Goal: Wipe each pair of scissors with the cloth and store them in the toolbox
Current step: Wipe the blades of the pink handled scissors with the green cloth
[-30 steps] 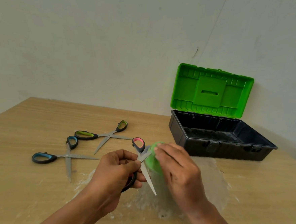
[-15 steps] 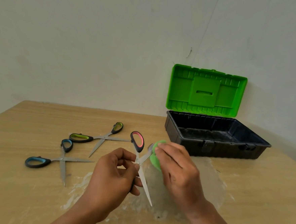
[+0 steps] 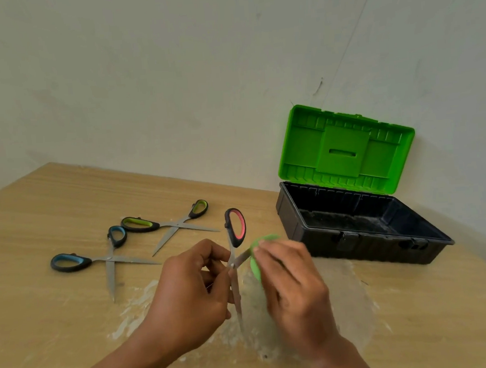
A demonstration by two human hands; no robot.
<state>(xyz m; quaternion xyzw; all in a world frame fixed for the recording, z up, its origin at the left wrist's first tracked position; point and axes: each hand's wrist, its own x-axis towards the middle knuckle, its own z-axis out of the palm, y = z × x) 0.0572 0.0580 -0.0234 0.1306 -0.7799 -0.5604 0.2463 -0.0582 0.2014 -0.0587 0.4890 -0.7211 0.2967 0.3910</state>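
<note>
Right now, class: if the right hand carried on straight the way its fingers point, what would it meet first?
Probably the red-handled scissors: the right hand presses the green cloth against one blade, close to the left hand that holds them. Depth is uncertain.

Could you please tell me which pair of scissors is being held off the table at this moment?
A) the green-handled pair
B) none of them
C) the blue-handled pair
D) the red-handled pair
D: the left hand holds the red-handled scissors above the table while the right hand pinches the green cloth on one blade; the blue-handled scissors and green-handled scissors lie flat.
</note>
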